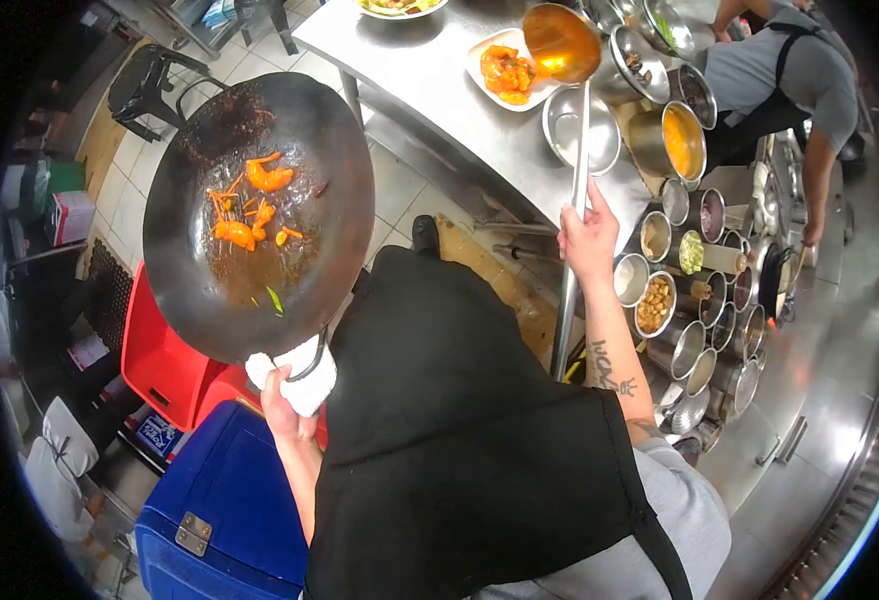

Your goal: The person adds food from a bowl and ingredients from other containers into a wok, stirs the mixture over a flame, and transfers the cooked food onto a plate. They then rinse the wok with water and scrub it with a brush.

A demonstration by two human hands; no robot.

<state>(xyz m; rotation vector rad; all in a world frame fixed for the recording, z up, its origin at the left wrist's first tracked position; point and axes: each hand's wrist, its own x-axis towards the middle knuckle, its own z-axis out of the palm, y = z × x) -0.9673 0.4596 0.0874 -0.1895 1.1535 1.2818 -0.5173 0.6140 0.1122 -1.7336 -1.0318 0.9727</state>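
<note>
The wok (325, 220), orange food (270, 178) in it, lies ahead of the left hand (282, 400), whose grip is closed around its near handle through a cloth (310, 390). Rightward, a plate (474, 65) sits on the surface (410, 75); the ladle (583, 150) points from the right hand (592, 238), gripping it and nearer the plate, toward that plate's right edge.

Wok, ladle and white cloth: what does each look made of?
Wok: probably iron or steel, dark, with browned, oily patches inside. Ladle: likely stainless steel, its long handle silvery and shiny. Cloth: perhaps cotton towelling, white and dull, with soft, fuzzy edges.
</note>
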